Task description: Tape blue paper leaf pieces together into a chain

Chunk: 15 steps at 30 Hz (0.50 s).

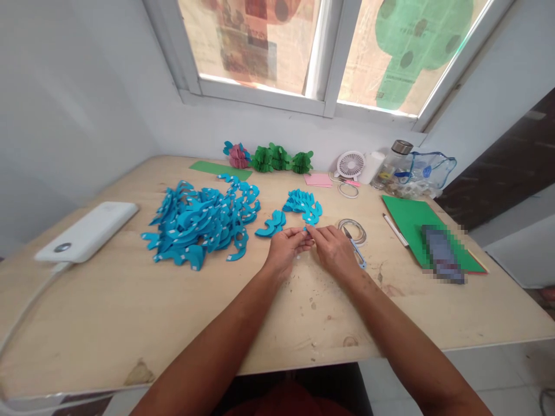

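My left hand [286, 247] and my right hand [333, 247] meet over the middle of the table, fingertips pinched together. Between them a small bit of a blue paper piece [305, 229] shows; the fingers hide the rest. Just beyond the hands lies a fanned group of curved blue paper pieces [302, 203], and a smaller blue stack [273, 224] sits beside my left hand. A large heap of blue paper pieces [199, 219] with small white squares on them spreads out at the left.
Tape rolls [353, 231] and blue-handled scissors [359, 257] lie right of my hands. Green paper figures [278, 157], a small fan [351, 166] and a bottle [392, 164] stand at the back. A power bank [87, 232] lies left, green sheets [420, 225] and a blurred phone [443, 254] right.
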Motion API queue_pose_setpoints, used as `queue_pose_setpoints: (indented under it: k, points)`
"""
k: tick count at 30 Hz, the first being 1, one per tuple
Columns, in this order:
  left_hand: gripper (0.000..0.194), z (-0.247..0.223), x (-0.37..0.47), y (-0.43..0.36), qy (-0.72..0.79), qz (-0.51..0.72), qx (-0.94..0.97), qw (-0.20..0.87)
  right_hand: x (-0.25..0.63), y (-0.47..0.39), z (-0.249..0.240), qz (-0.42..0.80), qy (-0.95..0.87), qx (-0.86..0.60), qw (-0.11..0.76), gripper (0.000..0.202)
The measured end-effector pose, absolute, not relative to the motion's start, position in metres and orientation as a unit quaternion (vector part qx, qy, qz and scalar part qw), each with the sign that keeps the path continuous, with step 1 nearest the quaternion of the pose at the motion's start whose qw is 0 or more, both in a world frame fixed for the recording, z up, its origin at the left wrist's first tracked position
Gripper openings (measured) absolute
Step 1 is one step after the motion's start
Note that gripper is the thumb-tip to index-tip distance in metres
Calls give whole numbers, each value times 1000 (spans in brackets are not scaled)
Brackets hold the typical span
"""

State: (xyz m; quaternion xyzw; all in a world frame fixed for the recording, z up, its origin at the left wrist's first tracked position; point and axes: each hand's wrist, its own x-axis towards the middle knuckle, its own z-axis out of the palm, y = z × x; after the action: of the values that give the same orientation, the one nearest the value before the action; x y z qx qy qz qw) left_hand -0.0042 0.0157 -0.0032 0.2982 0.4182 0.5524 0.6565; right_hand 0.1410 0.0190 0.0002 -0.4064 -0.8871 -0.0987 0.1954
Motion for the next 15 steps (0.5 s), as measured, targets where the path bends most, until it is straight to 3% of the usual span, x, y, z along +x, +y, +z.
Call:
queue_pose_setpoints:
  k: [15]
  points:
    - [25, -10, -4, 20, 391, 559, 280, 676, 140, 18, 1, -105, -891, -405, 177, 49]
